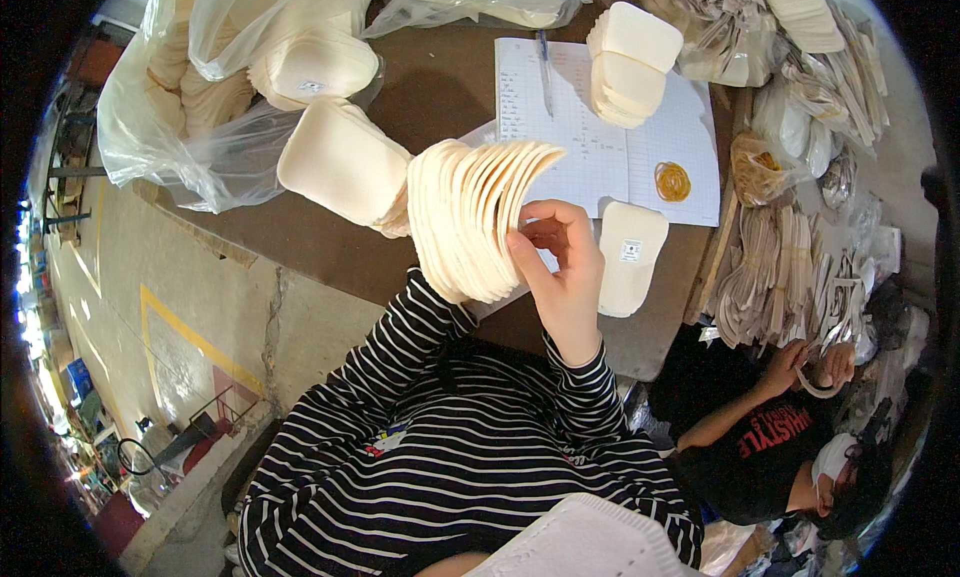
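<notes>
A thick stack of cream, round-cornered flat pads [460, 222] is bent and fanned out above the near edge of the table. My left sleeve [432, 302] runs up to its underside; the stack hides my left hand, which holds it from beneath. At the stack's right edge my right hand [562, 262] has its thumb and fingers closed in a pinch on the pad edges. Directly left of the stack lies another pile of cream pads [345, 162]. To the right of my right hand is a smaller pile with a printed label [632, 257].
Clear plastic bags [220, 157] of pads stand at the back left. An open notebook [560, 157] carries a pen [546, 72], rubber bands [672, 181] and a pad pile [632, 62]. Bundled strips [770, 267] lie at the right, beside a co-worker [770, 427] handling a strip.
</notes>
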`<state>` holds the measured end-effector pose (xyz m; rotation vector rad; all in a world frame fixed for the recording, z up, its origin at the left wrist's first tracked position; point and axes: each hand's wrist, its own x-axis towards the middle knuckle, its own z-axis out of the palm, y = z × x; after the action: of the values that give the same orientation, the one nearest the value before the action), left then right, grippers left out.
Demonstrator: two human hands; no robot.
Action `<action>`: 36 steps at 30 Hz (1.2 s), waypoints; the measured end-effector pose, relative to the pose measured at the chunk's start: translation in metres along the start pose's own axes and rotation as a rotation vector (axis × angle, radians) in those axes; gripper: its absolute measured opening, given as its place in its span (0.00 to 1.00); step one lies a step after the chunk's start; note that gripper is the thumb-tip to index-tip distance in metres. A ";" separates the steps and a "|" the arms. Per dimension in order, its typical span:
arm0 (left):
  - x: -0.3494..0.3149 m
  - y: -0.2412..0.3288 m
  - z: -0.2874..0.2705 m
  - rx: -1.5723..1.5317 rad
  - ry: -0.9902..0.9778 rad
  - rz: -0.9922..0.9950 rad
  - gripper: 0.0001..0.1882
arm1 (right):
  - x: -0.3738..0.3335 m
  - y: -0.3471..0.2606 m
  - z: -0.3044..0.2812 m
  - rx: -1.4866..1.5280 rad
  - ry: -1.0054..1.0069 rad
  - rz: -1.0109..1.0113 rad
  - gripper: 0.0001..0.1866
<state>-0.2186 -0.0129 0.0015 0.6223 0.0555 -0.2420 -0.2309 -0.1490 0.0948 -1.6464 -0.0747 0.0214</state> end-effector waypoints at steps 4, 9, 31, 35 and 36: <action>0.002 0.000 0.000 0.047 0.004 0.015 0.33 | -0.001 -0.002 0.003 -0.107 0.071 -0.094 0.11; 0.001 -0.001 0.000 0.109 -0.001 0.036 0.33 | 0.000 -0.004 -0.007 -0.413 0.026 -0.120 0.07; 0.008 -0.004 0.005 -0.412 -0.243 -0.103 0.31 | 0.000 0.003 -0.001 -0.308 0.192 -0.123 0.08; 0.010 -0.006 0.010 -0.557 -0.353 -0.141 0.31 | 0.001 0.004 -0.002 -0.267 0.214 -0.108 0.09; 0.010 -0.007 0.009 -0.560 -0.341 -0.152 0.31 | 0.001 0.005 -0.001 -0.205 0.215 -0.103 0.10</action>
<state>-0.2103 -0.0253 0.0034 0.0136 -0.1554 -0.4571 -0.2294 -0.1505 0.0897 -1.8378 0.0033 -0.2487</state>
